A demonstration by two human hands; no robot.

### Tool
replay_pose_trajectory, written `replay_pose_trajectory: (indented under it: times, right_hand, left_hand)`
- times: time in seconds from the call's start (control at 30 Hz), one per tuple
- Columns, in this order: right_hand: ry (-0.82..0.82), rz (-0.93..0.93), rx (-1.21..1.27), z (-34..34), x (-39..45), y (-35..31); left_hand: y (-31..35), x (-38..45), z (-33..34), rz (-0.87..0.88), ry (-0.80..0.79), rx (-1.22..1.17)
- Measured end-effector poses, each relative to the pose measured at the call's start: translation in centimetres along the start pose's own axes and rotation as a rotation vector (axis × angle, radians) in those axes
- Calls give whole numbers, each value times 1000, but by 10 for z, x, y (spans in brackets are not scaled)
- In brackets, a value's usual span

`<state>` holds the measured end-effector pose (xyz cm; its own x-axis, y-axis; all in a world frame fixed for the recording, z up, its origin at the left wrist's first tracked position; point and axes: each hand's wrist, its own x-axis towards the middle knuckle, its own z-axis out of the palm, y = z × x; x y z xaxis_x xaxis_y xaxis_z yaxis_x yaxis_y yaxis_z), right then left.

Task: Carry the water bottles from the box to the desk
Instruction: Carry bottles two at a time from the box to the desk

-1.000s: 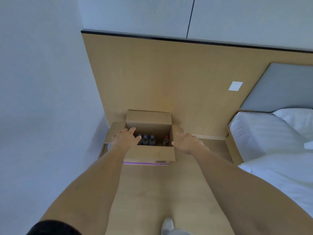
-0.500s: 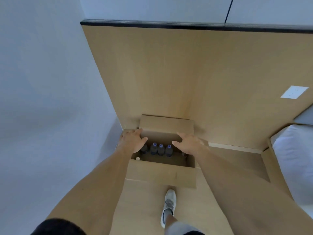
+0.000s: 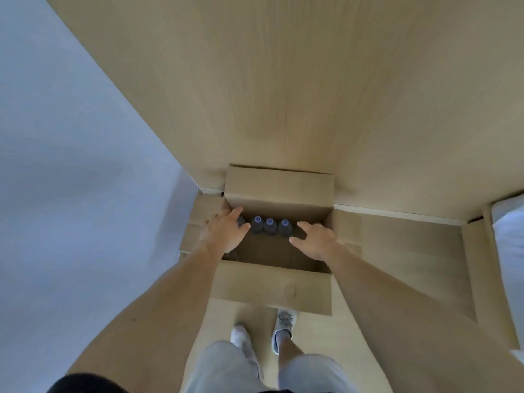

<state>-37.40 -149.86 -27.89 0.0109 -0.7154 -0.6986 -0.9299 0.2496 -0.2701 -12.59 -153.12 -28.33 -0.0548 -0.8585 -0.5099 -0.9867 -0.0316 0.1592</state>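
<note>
Both hands have dropped further into the open cardboard box (image 3: 272, 287) since half a second ago, and the view has tipped down so that both shoes now show at the box's near flap. Left hand (image 3: 224, 234) hangs over the left end of the row of water bottles (image 3: 270, 226), fingers straight and slightly fanned, its grip spread and holding nothing; its fingertips cover part of the leftmost bottle cap, though whether they touch it cannot be told. Right hand (image 3: 316, 241) hovers at the right end of the row, fingers loosely extended and thumb pointing toward the bottles, its grip likewise spread and empty.

Three dark bottles with bluish caps stand upright side by side along the far wall of the box, with a fourth partly hidden under the left fingers. All sit inside the box, none lifted.

All four box flaps are folded outward, and the box rests on a pale wooden floor (image 3: 397, 245) in the corner where a white wall (image 3: 71, 165) meets a wooden panel (image 3: 283, 80). White bedding (image 3: 510, 236) shows at the right edge. Two white shoes (image 3: 285, 324) and grey shorts (image 3: 226, 370) appear below.
</note>
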Motion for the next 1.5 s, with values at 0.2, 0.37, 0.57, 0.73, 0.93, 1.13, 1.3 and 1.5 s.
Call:
replay_pose_trajectory:
  times: [0.2,0.37,0.57,0.73,0.93,1.13,1.3,1.5]
  right_hand:
    - [-71,101,40,36,38,30]
    - [-101,149,72,64,77,38]
    - [-153,184,137,104,140,51]
    - [-149,214,170,147,207,66]
    - [-43,250,270,201,292,80]
    - [3,256,322,242,363,92]
    - [73,219,336,259,403,101]
    - [182,107,377,269,441,102]
  left_hand:
    - [11,44,52,8,-84,-56]
    - [14,78,95,37,-173,-49]
    - [6,127,156,34,-277,-81]
    - [-8,183,210,-4,-291,-146]
    - [-22,251,288,-41,-294,-192]
    - [-26,308,346,-121,-230,-374]
    - [-22,338,372,-155,-137,-496]
    - [-16,357,392,-138,-49,-603]
